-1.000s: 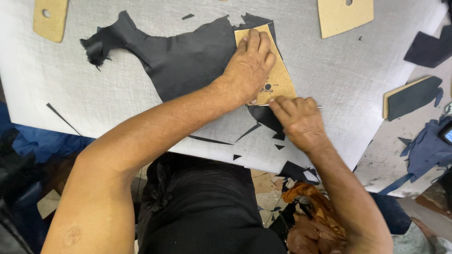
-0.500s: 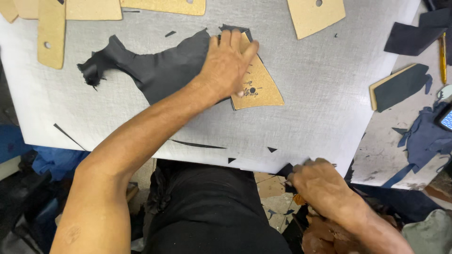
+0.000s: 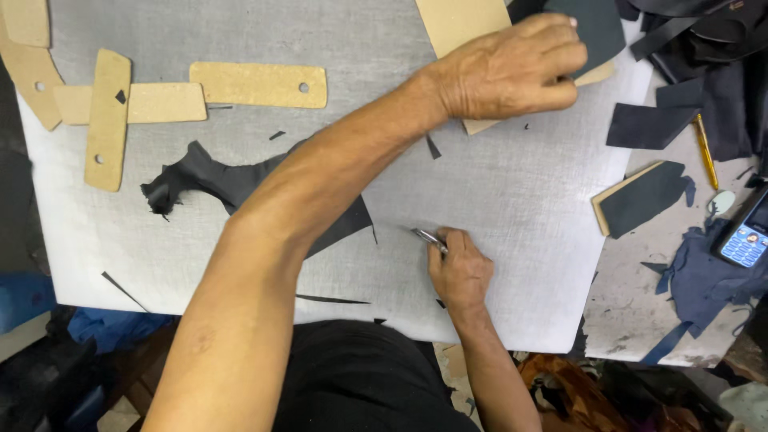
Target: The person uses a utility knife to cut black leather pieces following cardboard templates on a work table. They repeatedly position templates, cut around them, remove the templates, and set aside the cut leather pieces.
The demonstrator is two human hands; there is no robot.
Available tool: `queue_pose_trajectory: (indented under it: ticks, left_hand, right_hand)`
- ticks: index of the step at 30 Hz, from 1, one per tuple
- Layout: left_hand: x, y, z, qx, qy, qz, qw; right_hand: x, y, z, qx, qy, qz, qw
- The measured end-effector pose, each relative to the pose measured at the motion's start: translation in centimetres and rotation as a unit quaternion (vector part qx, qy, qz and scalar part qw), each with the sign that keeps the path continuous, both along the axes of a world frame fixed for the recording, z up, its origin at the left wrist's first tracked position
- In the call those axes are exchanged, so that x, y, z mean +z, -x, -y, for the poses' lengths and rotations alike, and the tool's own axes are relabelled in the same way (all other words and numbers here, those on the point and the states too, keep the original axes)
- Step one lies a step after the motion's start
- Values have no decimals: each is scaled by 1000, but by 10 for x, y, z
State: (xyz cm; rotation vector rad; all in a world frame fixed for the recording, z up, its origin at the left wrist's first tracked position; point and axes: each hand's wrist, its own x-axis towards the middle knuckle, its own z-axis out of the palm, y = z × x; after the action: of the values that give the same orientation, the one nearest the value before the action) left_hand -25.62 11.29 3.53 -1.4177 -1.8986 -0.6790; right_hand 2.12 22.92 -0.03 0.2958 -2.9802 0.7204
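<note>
At your far left, several tan cardboard pattern strips [image 3: 108,120] lie on the grey cutting mat [image 3: 512,192], one long strip crossing over another, and a rounded strip with a hole [image 3: 258,84] sits just beside them. Below those, the ragged piece of dark leather [image 3: 208,180] lies flat on the mat, partly hidden under your forearm; thin dark offcut slivers [image 3: 330,299] lie near the mat's front edge. Your right hand [image 3: 458,272] is curled tight around a small metal cutting tool [image 3: 430,238], whose tip rests on the mat just right of the leather. Your left hand [image 3: 512,68] reaches across to the mat's upper right, fingers together and palm down, pressing on a tan cardboard template [image 3: 460,24] with a dark leather piece [image 3: 596,28] touching its fingertips. Further right, on the bare table [image 3: 632,312], lie a leather-covered cardboard block [image 3: 640,200], a yellow pen [image 3: 705,150], navy scraps [image 3: 696,276] and a blue phone [image 3: 746,236].
</note>
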Motion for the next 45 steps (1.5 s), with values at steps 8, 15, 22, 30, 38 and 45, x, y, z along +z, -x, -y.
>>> queue_pose_trajectory:
  ticks: [8,15,22,30,38,45]
  left_hand:
    - [-77,4,-16,58,135,27,989]
    - [-64,-128,-13,114,-9,186,976]
    - [-75,-320,34,52,47,316,946]
    - [-54,-344,206,331,285,529,727]
    - [-58,-372,306,457,101,459,755]
    - [-67,-383,320,423,-63,448,785]
  right_hand:
    - [-32,-1,-18,42,102,-81,991]
    - [-27,4,-57,-285,496,44,819]
    - [-2,3,-114,-305,563,152,753]
    - [21,-34,-126,-377,345,190,839]
    - [53,-33,-45,-401,495,46,770]
    - [37,-44,99,-398,520,169,737]
